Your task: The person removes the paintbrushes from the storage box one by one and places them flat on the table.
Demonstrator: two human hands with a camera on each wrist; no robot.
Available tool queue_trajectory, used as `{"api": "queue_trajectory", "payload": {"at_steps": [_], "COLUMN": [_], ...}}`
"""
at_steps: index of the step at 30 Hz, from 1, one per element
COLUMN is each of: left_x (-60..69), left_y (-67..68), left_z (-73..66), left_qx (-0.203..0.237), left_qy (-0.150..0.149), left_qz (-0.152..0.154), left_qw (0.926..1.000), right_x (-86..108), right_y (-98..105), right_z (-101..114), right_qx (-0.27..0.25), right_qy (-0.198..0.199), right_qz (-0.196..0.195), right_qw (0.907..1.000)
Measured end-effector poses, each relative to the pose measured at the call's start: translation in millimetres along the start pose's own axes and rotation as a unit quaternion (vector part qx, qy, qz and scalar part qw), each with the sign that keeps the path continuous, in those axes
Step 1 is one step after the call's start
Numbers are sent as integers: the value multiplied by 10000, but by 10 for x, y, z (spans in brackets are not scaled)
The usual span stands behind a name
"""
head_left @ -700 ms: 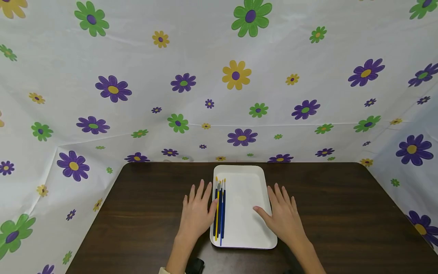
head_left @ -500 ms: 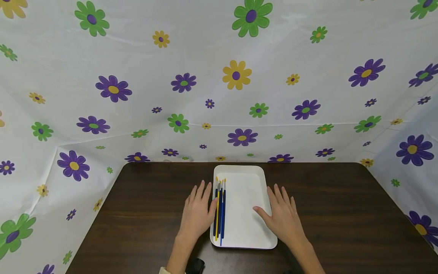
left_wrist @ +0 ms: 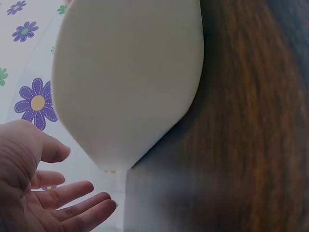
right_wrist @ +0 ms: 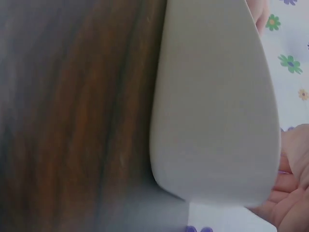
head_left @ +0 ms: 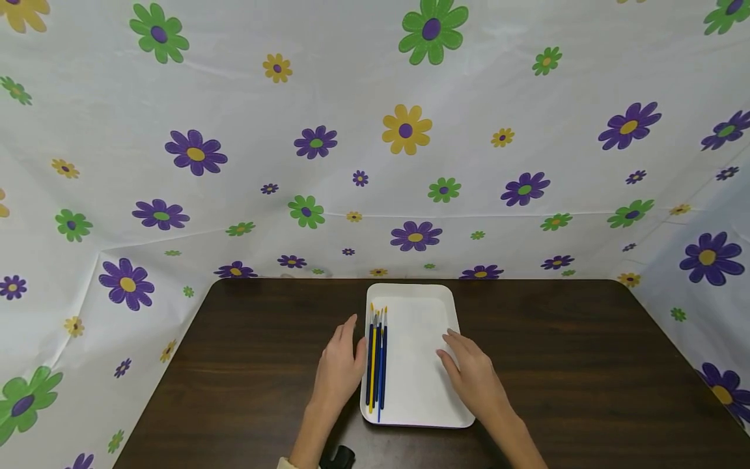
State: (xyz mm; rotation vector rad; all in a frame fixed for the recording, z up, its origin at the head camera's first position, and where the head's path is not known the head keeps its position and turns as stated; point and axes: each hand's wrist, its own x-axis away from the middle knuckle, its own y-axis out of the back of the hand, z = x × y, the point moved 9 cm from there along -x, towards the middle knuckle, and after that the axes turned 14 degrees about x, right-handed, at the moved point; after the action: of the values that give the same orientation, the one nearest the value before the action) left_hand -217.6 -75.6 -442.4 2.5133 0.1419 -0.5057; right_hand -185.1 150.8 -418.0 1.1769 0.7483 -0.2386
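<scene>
my left grip (head_left: 338, 366) is relaxed, paintbrushes (head_left: 377, 365) just right of it in a white tray (head_left: 413, 384), with my right grip (head_left: 477, 378) loose at its other edge

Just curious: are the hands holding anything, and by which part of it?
Nothing: left hand and right hand are empty; the brushes lie in the tray.

The 2 wrist views crop the tray (left_wrist: 128, 87) and blur the desk (right_wrist: 72, 121); in the right, the tray seems to hide the finger ends of the right hand (right_wrist: 290, 186). The head view's bottom edge cuts off a black object (head_left: 342, 457).
</scene>
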Motion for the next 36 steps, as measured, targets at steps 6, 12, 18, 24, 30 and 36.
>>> {"api": "queue_trajectory", "payload": {"at_steps": [6,12,18,24,30,36], "left_x": [6,19,33,38,42,54], "left_y": [-88,-144,-139,-120,-127,-158], "left_z": [50,41,32,-4,-14,12], "left_qx": [550,916,819,655,482,410], "left_qy": [448,615,624,531,676,868], "left_qz": [152,236,111,28,-9,11], "left_qw": [9974,9936,9946,9964,9965,9954], "right_x": [31,60,68,106,143,117], "right_y": [-72,-183,-274,-399,-518,-618], "right_z": [113,162,155,116,225,378], "right_qx": [-343,-714,-1122,-1636,-2030,-2088], "right_qy": [-33,-296,-656,-1349,-1575,-1344], "right_qz": [-29,309,662,1300,1851,2062], "right_qw": [9994,9965,9893,9686,9485,9465]}}
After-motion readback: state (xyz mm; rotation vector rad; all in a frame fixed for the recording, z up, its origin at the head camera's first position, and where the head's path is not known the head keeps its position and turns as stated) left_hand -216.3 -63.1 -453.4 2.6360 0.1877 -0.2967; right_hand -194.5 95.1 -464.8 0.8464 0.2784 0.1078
